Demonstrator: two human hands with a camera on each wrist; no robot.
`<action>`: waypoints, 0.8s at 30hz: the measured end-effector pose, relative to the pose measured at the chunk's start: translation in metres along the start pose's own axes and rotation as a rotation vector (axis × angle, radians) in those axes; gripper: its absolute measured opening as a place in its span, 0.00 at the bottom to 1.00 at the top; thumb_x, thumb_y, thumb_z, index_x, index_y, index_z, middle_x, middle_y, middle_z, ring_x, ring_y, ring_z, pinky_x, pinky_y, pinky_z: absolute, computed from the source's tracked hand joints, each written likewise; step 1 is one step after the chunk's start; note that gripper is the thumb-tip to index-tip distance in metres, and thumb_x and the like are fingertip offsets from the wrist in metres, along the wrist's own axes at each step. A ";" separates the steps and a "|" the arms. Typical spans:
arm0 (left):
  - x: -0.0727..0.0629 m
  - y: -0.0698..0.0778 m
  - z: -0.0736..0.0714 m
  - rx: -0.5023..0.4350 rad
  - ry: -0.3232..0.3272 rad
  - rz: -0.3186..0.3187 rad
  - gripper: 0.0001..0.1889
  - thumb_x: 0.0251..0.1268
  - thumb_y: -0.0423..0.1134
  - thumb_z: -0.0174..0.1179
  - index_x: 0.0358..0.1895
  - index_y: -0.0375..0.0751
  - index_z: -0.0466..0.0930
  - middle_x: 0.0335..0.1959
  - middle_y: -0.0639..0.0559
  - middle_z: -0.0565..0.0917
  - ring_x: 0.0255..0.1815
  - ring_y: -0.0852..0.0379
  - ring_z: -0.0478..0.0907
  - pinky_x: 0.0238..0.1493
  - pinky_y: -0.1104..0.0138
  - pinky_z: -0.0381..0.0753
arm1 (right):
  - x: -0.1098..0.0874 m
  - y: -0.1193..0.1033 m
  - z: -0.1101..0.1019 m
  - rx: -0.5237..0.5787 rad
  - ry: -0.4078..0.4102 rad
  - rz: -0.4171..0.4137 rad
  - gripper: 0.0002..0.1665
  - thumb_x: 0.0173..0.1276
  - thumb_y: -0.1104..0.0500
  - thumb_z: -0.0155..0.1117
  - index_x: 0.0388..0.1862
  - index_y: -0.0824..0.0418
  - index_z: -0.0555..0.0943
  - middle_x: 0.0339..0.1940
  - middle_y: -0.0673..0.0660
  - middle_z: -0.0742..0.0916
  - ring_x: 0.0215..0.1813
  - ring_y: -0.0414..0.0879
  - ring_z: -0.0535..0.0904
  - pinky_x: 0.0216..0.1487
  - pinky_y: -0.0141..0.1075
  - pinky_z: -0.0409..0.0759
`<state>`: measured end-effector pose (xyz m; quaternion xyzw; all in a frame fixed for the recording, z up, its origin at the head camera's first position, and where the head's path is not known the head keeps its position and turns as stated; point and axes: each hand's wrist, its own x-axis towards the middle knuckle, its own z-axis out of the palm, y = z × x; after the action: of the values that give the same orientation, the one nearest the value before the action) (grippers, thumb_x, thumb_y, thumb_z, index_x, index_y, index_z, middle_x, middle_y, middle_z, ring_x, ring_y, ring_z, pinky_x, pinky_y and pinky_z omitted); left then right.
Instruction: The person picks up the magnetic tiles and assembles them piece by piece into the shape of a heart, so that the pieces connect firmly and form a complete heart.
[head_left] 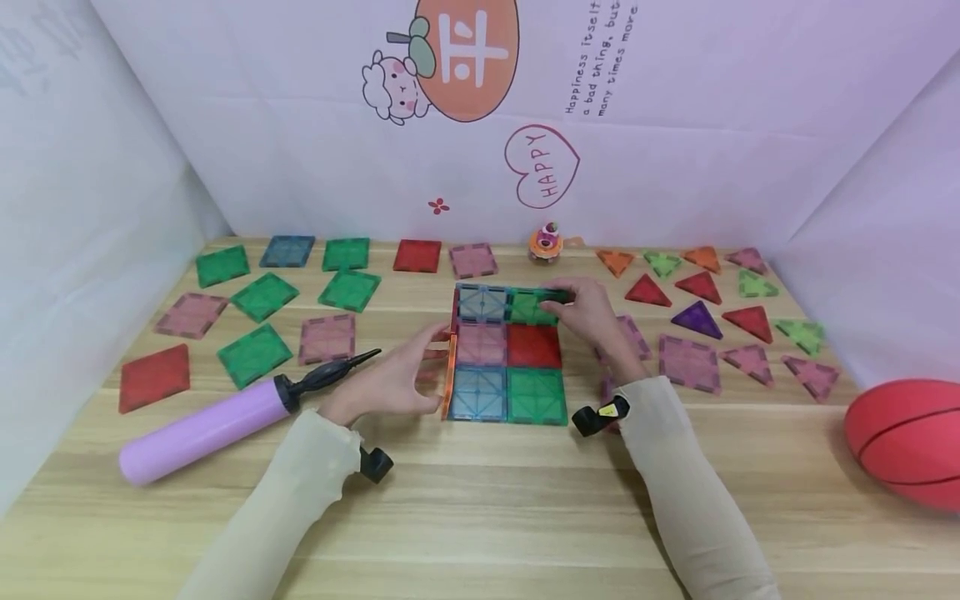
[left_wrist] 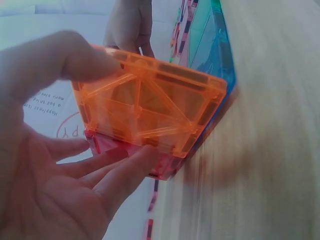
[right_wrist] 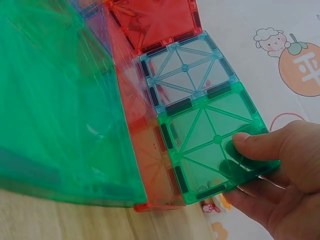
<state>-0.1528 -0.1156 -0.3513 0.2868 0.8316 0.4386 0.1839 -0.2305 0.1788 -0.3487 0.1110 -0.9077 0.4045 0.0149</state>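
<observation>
Flat magnetic tiles make a base: a pink tile (head_left: 482,344), a red tile (head_left: 534,346), a blue tile (head_left: 478,392) and a green tile (head_left: 537,395). Along its back edge a clear blue tile (right_wrist: 188,68) and another green tile (right_wrist: 215,140) stand upright. My right hand (head_left: 588,315) pinches that upright green tile near its outer edge, thumb on one face, fingers behind. An orange tile (left_wrist: 145,102) stands at the base's left side, next to an upright red tile (head_left: 454,310). My left hand (head_left: 393,379) spreads thumb and fingers against this side wall.
Loose square tiles (head_left: 261,356) lie at the left; triangular tiles (head_left: 697,318) and a pink square (head_left: 690,363) lie right. A purple pump (head_left: 206,431) rests beside my left forearm. A red ball (head_left: 907,442) sits at the right edge. A small figurine (head_left: 546,245) stands behind.
</observation>
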 end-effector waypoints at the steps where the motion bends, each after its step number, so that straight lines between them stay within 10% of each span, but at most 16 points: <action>1: -0.001 -0.001 0.000 0.000 -0.003 0.000 0.51 0.51 0.27 0.64 0.75 0.38 0.38 0.75 0.40 0.51 0.71 0.41 0.62 0.63 0.51 0.71 | 0.000 0.000 0.001 -0.001 -0.002 0.000 0.14 0.65 0.64 0.63 0.50 0.64 0.83 0.50 0.62 0.85 0.47 0.53 0.79 0.43 0.39 0.78; 14: -0.002 -0.002 -0.002 0.140 0.025 -0.004 0.53 0.50 0.44 0.72 0.77 0.48 0.45 0.77 0.46 0.49 0.73 0.46 0.59 0.64 0.52 0.70 | 0.005 -0.002 0.006 -0.009 -0.009 -0.004 0.14 0.65 0.64 0.63 0.49 0.64 0.83 0.48 0.61 0.86 0.44 0.51 0.77 0.36 0.32 0.74; 24: -0.002 -0.004 -0.004 0.214 0.034 -0.018 0.54 0.48 0.48 0.73 0.76 0.51 0.47 0.77 0.47 0.52 0.75 0.46 0.55 0.66 0.47 0.66 | -0.007 0.010 -0.017 -0.107 -0.034 -0.032 0.18 0.66 0.62 0.62 0.53 0.67 0.78 0.47 0.66 0.84 0.51 0.58 0.81 0.52 0.50 0.78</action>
<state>-0.1549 -0.1214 -0.3527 0.2900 0.8791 0.3506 0.1422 -0.2273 0.1991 -0.3454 0.1315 -0.9262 0.3531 0.0117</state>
